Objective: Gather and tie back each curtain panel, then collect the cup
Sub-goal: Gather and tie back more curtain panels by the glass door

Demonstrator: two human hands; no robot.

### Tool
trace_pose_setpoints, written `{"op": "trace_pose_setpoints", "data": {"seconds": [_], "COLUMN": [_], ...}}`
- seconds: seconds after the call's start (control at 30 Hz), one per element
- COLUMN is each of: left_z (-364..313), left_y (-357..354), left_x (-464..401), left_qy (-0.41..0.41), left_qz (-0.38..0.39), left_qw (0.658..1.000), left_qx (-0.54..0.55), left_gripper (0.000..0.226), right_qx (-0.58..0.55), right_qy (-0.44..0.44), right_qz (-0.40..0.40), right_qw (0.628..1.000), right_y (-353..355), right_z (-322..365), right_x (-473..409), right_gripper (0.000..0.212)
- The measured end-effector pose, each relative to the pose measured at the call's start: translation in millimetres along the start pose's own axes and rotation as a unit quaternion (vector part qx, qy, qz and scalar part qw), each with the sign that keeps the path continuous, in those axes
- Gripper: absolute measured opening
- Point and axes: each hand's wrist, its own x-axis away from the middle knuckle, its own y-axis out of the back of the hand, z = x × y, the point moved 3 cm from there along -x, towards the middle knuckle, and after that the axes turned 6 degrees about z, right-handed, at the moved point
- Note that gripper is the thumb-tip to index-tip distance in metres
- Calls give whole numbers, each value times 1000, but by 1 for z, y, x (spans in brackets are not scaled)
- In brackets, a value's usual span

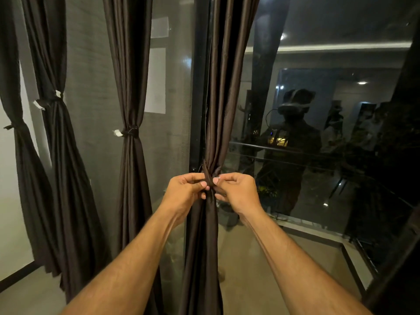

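Dark window glass [318, 133] at 2 o'clock, grey floor [250, 258] below. Centre curtain [218, 87] hangs bunched at frame centre, cinched by a tie [210, 178]. Left hand [185, 193] and right hand [236, 192] meet on it, fingers curled closed, pinching the tie from either side. Tied panels [130, 133] hang at 9 to 10 o'clock. Cup not seen.
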Motion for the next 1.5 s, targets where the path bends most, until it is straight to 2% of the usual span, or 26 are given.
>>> {"op": "trace_pose_setpoints", "data": {"seconds": [0.03, 0.13, 0.2, 0.4, 0.67, 0.73, 0.87, 0.9, 0.97, 1.1, 1.23, 1.5], "left_z": [-1, -6, -8, -15, -16, -10, -2, 1, 10, 11, 0, -13], "left_y": [0, 2, 5, 22, 39, 34, 16, 8, -13, -78, -164, -360], "left_x": [0, -4, -7, -12, -6, 0, 14, 18, 25, 34, 36, 38], "left_qy": [1, 5, 6, 20, 28, 7, -71, -87, -97, -108, -132, -190], "left_qz": [-3, -31, -51, -76, -102, -83, -67, -65, -49, 40, 114, 197], "left_qw": [1000, 996, 993, 994, 994, 995, 980, 976, 979, 978, 967, 942], "left_qx": [-15, -86, -111, -69, -27, -50, -175, -188, -173, -172, -184, -194], "left_gripper": [22, 17, 15, 16, 16, 16, 10, 15, 27, 21, 25, 46], "right_qx": [9, 159, 207, 172, 175, 188, 223, 241, 285, 355, 373, 379], "right_qy": [-9, -3, 8, -16, -18, -10, -9, -4, 19, 94, 125, 169], "right_qz": [-13, -63, -92, -138, -168, -158, -125, -126, -140, -205, -268, -337], "right_qw": [1000, 985, 974, 975, 970, 969, 967, 962, 948, 907, 880, 845], "right_y": [0, 2, 3, 4, -18, -19, -7, -2, 11, 58, 136, 314], "right_z": [1, 8, 15, 33, 40, 43, 56, 58, 64, 94, 130, 183], "right_x": [1, -1, 0, 6, 28, 35, 45, 49, 58, 88, 128, 196], "right_gripper": [5, 9, 10, 17, 13, 14, 10, 10, 9, 10, 11, 17]}}
